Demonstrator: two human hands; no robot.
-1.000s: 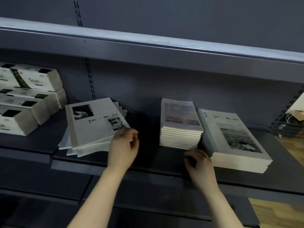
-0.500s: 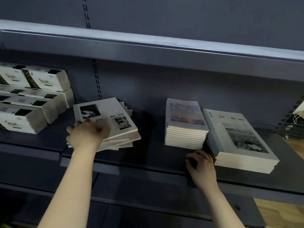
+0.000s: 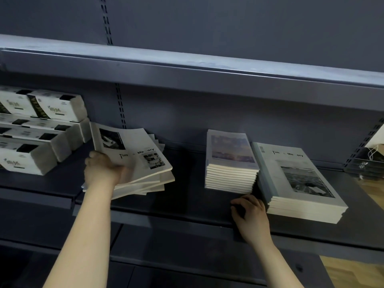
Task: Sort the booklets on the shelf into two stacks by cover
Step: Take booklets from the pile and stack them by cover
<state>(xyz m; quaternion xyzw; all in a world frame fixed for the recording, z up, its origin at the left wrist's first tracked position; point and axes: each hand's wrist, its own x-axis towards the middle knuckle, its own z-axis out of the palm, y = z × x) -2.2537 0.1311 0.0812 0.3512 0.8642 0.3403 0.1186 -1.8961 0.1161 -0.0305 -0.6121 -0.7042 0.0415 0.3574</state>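
An untidy pile of white booklets lies at the left of the dark shelf; its top cover shows small photos and a title. My left hand grips the near left corner of this pile, lifting the top booklets there. In the middle stands a neat stack of booklets with a pastel sky cover. Right beside it is a wider stack with a grey cover and a large dark photo. My right hand rests on the shelf's front, fingers loosely curled, just before the gap between the two neat stacks.
White packs with black labels are stacked at the far left of the shelf. An upper shelf overhangs. A lower shelf lies below the front edge. At the far right are a clear tray and wooden floor.
My left hand moved from the pile's right side to its near left corner and took hold, raising the top booklets. The right hand stayed put.
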